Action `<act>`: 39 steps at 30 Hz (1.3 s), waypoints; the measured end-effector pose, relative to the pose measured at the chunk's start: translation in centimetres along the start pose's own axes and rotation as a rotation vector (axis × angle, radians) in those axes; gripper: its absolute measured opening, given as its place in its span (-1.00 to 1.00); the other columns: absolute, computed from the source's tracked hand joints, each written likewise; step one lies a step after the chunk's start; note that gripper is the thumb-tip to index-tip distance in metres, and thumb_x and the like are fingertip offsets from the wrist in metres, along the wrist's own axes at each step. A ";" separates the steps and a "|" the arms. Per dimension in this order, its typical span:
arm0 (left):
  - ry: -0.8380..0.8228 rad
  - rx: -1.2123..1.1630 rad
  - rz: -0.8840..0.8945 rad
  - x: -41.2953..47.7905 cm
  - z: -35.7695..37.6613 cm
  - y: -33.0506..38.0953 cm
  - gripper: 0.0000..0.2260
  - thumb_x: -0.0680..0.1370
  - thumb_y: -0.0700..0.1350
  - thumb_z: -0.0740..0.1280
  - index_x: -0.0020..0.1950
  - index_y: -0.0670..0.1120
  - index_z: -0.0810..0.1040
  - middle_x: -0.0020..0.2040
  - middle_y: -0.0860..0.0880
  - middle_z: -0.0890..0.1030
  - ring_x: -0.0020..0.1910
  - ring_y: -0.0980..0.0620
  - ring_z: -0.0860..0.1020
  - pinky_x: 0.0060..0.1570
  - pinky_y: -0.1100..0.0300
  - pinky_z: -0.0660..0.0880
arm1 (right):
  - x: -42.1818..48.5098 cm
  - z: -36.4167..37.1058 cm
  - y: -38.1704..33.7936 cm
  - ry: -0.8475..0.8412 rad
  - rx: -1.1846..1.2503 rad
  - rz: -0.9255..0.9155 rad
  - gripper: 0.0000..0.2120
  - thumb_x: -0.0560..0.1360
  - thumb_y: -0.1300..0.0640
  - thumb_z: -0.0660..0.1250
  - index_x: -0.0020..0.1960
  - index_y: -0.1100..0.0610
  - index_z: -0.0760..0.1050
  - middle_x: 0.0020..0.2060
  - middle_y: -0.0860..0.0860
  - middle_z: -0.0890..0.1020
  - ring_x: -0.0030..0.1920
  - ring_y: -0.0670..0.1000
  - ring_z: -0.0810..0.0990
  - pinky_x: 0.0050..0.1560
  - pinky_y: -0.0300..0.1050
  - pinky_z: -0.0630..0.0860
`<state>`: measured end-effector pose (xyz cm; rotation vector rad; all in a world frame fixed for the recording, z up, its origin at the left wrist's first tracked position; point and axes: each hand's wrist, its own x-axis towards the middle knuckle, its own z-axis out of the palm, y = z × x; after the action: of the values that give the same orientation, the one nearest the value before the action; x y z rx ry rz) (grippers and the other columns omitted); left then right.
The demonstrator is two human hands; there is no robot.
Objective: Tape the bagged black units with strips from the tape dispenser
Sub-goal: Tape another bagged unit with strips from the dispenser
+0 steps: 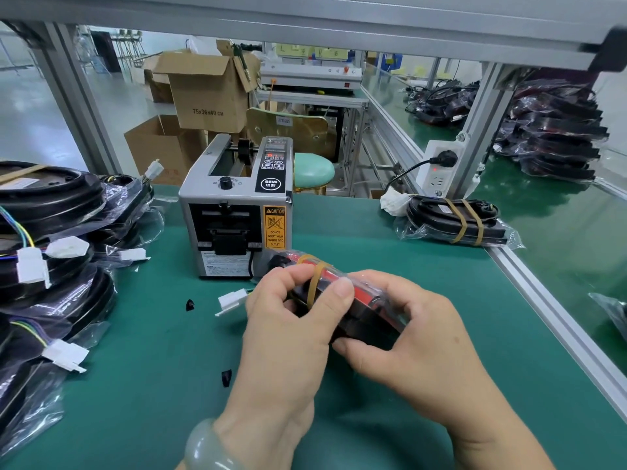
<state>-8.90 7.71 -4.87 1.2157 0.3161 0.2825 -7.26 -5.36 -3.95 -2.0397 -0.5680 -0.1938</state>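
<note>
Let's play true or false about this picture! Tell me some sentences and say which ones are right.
1. The left hand and the right hand both hold one bagged unit. True.
2. The tape dispenser lies on its side. False: it stands upright behind the hands.
3. The finished unit on the right has two tan strips round it. True.
4. The table mat is red. False: it is green.
</note>
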 end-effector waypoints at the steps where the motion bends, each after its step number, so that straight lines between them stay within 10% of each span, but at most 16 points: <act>1: 0.022 -0.012 0.008 0.3 0.1 0.0 -0.83 0.40 -0.08 0.52 -0.08 -0.01 0.60 0.01 -0.09 0.66 -0.17 0.14 0.60 -0.28 0.41 0.48 | 0.0 0.0 0.0 0.001 0.013 0.007 -0.51 0.15 0.03 0.51 0.08 -0.17 0.58 -0.05 -0.19 0.66 0.04 -0.12 0.61 0.02 -0.29 0.50; 4: 0.006 0.016 0.048 1.0 -0.1 0.4 -0.88 0.52 -0.11 0.37 -0.21 -0.06 0.63 -0.24 -0.02 0.68 -0.31 0.20 0.57 -0.31 0.42 0.47 | 0.1 0.0 0.0 0.010 0.058 0.004 -0.53 0.16 0.07 0.52 0.07 -0.14 0.60 -0.06 -0.21 0.67 0.02 -0.14 0.62 0.00 -0.37 0.47; 11: -0.026 0.385 0.156 0.4 0.5 0.3 -0.53 0.12 0.21 0.47 0.00 0.18 0.51 0.21 0.14 0.41 0.17 0.21 0.46 0.23 0.16 0.45 | 0.2 0.0 -0.4 0.073 0.126 -0.036 -0.61 0.24 0.20 0.48 0.01 -0.13 0.63 -0.13 -0.19 0.69 -0.13 -0.16 0.65 -0.13 -0.44 0.47; 30: -0.127 0.392 0.211 2.5 0.4 0.3 -0.64 0.31 0.25 0.44 0.00 0.16 0.49 0.00 0.08 0.56 -0.16 0.30 0.54 -0.24 0.56 0.38 | 0.0 -0.3 -0.3 0.244 0.118 0.046 -0.60 0.17 0.11 0.47 -0.04 -0.23 0.63 -0.22 -0.27 0.68 -0.22 -0.26 0.64 -0.27 -0.51 0.44; 36: 0.070 0.308 0.190 1.0 -2.1 0.1 -0.85 0.39 0.10 0.39 -0.13 0.07 0.59 -0.22 0.18 0.65 -0.26 0.25 0.58 -0.16 0.24 0.46 | -0.1 -2.9 0.3 0.411 0.371 0.234 -0.63 0.11 0.19 0.55 -0.12 -0.07 0.67 -0.26 0.05 0.72 -0.29 0.02 0.67 -0.26 -0.08 0.63; 39: 0.116 0.320 0.192 0.0 -3.3 0.1 -0.54 0.14 0.22 0.47 -0.01 0.19 0.50 -0.05 0.17 0.62 -0.18 0.30 0.57 -0.06 0.24 0.46 | -0.5 -3.6 0.5 0.407 0.843 0.326 -0.64 0.27 0.18 0.33 0.04 0.22 0.63 -0.14 0.25 0.69 -0.24 0.21 0.67 -0.29 0.10 0.63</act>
<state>-10.13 10.61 -5.84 1.5516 0.3544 0.4830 -7.11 -8.78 -2.65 -1.1942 -0.0242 -0.1343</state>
